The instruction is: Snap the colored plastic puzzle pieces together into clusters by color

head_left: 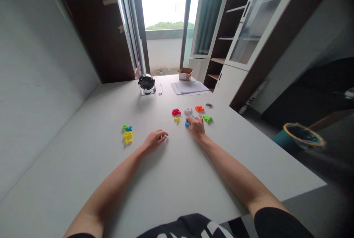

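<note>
My right hand (197,128) is over the blue plastic pieces (187,123) on the white table, its fingers bent down around them. The hand covers part of the blue. To its right lies a group of green pieces (208,119), with orange pieces (199,109) just behind. White pieces (188,111), red pieces (176,112) and a small yellow piece (176,119) sit beyond and left of the fingers. My left hand (156,140) rests on the tabletop, fingers loosely curved and apart, holding nothing. Farther left are yellow pieces (128,138) beside a green and blue cluster (127,128).
At the back of the table (91,145) stand a round black lamp-like device (146,84) and a small cardboard box (185,74). Papers (190,87) lie before the box. A cable hole (209,106) is near the right edge. A bin (301,136) stands on the floor.
</note>
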Action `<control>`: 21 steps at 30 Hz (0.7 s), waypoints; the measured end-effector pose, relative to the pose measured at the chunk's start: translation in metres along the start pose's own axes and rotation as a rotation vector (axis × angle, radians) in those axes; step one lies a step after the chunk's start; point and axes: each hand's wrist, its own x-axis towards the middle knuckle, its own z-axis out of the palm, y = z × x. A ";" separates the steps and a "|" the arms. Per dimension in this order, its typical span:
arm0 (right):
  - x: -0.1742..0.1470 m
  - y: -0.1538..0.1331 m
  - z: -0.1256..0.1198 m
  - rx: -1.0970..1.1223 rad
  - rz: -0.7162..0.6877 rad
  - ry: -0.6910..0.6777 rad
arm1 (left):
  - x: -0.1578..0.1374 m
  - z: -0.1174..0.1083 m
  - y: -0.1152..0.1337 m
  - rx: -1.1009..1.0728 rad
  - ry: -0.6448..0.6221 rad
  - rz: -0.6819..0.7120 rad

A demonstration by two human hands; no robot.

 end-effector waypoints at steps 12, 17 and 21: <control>0.000 -0.004 -0.003 0.032 0.004 0.046 | 0.000 0.000 0.000 0.008 -0.005 -0.005; -0.001 -0.012 -0.009 0.035 -0.066 -0.018 | 0.001 0.000 0.001 0.009 -0.003 -0.016; -0.003 -0.018 -0.011 0.041 -0.110 -0.038 | 0.001 0.001 0.000 0.010 -0.001 -0.014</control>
